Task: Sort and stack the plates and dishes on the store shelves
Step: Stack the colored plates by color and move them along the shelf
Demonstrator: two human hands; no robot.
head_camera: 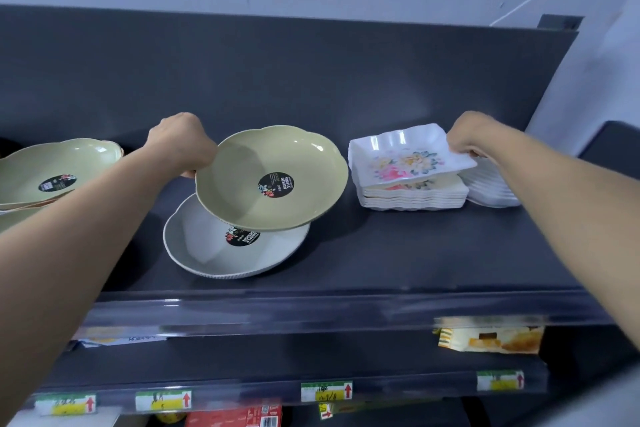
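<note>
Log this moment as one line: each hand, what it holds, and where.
left hand: grips green dish over grey dish | right hand: pinches floral plate, tilted over square-plate stack

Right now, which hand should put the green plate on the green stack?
Left: the left hand grips the green plate, the green stack lies to its left; the right hand holds a flowered dish.

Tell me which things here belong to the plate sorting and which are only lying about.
Job: left hand gripping green plate; grey plate under it; green plates at far left; right hand pinching floral dish; floral stack below; white stack beside it.
Lying about: price tags; yellow packet and red box on lower shelves.
</note>
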